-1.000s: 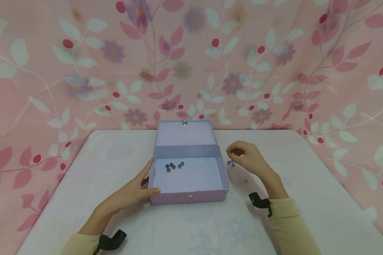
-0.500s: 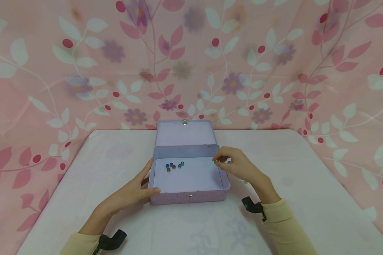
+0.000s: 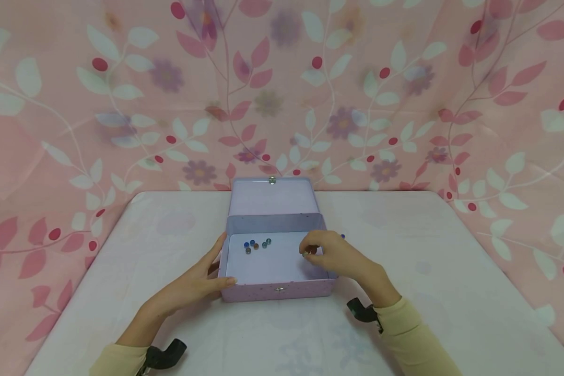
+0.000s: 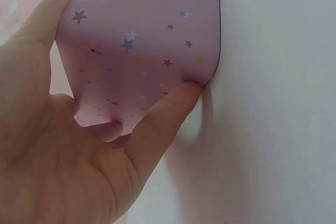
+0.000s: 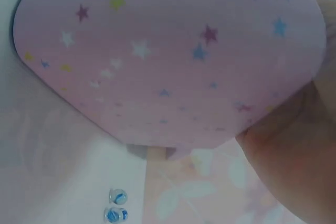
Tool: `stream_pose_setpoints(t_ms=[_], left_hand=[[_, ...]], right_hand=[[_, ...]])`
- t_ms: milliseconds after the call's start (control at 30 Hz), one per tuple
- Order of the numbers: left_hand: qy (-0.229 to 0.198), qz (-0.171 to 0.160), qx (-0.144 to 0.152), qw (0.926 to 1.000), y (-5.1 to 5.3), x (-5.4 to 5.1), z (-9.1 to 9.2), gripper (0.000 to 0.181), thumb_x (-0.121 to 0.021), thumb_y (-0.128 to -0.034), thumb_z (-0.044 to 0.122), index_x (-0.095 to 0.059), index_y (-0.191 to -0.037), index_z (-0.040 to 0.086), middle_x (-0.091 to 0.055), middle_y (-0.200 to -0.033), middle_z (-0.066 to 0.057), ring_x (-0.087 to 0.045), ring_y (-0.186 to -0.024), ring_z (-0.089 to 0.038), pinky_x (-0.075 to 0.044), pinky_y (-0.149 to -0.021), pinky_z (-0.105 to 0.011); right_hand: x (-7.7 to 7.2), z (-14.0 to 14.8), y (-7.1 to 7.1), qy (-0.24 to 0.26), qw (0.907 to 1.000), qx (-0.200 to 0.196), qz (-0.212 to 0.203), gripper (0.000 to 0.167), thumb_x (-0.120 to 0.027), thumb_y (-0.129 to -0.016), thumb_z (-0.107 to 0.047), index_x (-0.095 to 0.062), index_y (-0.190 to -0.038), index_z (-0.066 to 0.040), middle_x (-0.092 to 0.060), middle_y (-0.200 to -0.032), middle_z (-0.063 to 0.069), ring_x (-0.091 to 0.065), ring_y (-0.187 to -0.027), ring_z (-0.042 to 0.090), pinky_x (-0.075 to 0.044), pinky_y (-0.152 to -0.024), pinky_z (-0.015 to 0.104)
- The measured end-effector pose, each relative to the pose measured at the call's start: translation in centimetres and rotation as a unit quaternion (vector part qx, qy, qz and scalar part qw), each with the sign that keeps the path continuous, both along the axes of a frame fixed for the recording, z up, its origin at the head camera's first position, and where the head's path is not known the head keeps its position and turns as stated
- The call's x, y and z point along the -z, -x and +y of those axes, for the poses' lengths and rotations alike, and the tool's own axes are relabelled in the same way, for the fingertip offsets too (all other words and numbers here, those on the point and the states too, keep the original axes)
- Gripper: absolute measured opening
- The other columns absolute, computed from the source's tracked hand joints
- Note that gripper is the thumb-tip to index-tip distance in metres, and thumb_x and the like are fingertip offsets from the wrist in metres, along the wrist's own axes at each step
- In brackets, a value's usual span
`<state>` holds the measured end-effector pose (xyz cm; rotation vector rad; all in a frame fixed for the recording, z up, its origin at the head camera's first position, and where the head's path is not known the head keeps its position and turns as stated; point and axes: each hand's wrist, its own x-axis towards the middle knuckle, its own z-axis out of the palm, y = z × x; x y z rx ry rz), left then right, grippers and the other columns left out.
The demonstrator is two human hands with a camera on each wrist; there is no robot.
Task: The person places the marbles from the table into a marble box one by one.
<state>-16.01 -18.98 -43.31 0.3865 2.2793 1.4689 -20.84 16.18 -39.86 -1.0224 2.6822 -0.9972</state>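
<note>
A lilac tin box with printed stars stands with its lid raised. Several glass marbles lie on the left part of its floor. My left hand holds the box's left side, thumb at the front corner; the left wrist view shows its fingers against the starred wall. Over the right part of the box, my right hand pinches a small marble between thumb and fingertips. In the right wrist view, the starred wall hides those fingertips.
On the white-covered table, a blue marble shows beyond the right hand. The right wrist view has a few blue-swirled marbles there. A pink floral cloth hangs behind the table.
My right hand has moved left and toward the front, from beside the box to over its inside, with a marble pinched. The left hand and the box have stayed put.
</note>
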Motion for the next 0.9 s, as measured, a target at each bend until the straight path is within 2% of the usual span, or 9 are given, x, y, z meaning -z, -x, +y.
stream_pose_setpoints(t_ms=[100,233,433,533,733,900], left_hand=[[0.002,0.003,0.001,1.0000,0.0,-0.1,0.0,0.103,-0.070,-0.0915,0.037,0.010,-0.156,0.046,0.010,-0.168,-0.003,-0.010,-0.152,-0.049,-0.023,-0.115,-0.068],[0.002,0.004,0.000,1.0000,0.0,-0.1,0.1,0.103,-0.070,-0.0913,0.038,0.010,-0.156,0.046,0.009,-0.168,-0.005,-0.010,-0.151,-0.050,-0.024,-0.114,-0.069],[0.003,0.000,-0.002,1.0000,-0.1,0.0,0.1,0.102,-0.070,-0.0915,0.037,0.009,-0.156,0.047,0.009,-0.168,-0.004,-0.010,-0.152,-0.048,-0.023,-0.114,-0.069],[0.003,-0.002,-0.004,1.0000,-0.1,0.1,0.1,0.102,-0.070,-0.0912,0.038,0.009,-0.156,0.047,0.009,-0.168,-0.004,-0.011,-0.152,-0.048,-0.023,-0.114,-0.069],[0.001,-0.004,-0.004,1.0000,-0.1,0.0,0.0,0.103,-0.071,-0.0907,0.039,0.009,-0.155,0.048,0.009,-0.168,-0.002,-0.010,-0.152,-0.047,-0.021,-0.115,-0.069],[-0.003,-0.005,-0.003,1.0000,0.0,0.0,0.0,0.102,-0.070,-0.0916,0.036,0.009,-0.155,0.048,0.008,-0.168,-0.002,-0.010,-0.152,-0.046,-0.024,-0.115,-0.068]], right_hand=[[0.0,-0.4,-0.3,-0.033,0.9994,0.002,0.013,0.013,-0.068,-0.088,-0.003,-0.072,-0.100,-0.007,-0.068,-0.093,-0.004,-0.060,-0.087,0.012,-0.057,-0.081,0.040],[0.0,-0.6,-0.5,-0.061,0.9977,0.004,0.029,0.015,-0.066,-0.088,-0.002,-0.072,-0.099,-0.009,-0.069,-0.092,-0.004,-0.060,-0.086,0.013,-0.055,-0.079,0.033],[0.2,-0.7,-0.5,-0.072,0.9968,0.009,0.033,0.016,-0.065,-0.087,-0.002,-0.072,-0.099,-0.010,-0.069,-0.091,-0.005,-0.059,-0.084,0.010,-0.052,-0.076,0.025],[0.2,-0.6,-0.5,-0.068,0.9972,0.011,0.028,0.016,-0.065,-0.088,-0.002,-0.072,-0.100,-0.010,-0.069,-0.091,-0.005,-0.059,-0.085,0.010,-0.053,-0.077,0.028],[-0.2,-0.1,-0.4,-0.028,0.9995,0.013,0.003,0.015,-0.065,-0.091,-0.004,-0.072,-0.105,-0.006,-0.072,-0.100,0.006,-0.061,-0.091,0.013,-0.056,-0.085,0.043],[-0.8,0.6,-0.1,-0.010,0.9993,0.034,0.014,0.019,-0.067,-0.090,-0.004,-0.072,-0.109,-0.007,-0.073,-0.106,0.009,-0.064,-0.096,0.016,-0.056,-0.089,0.046]])
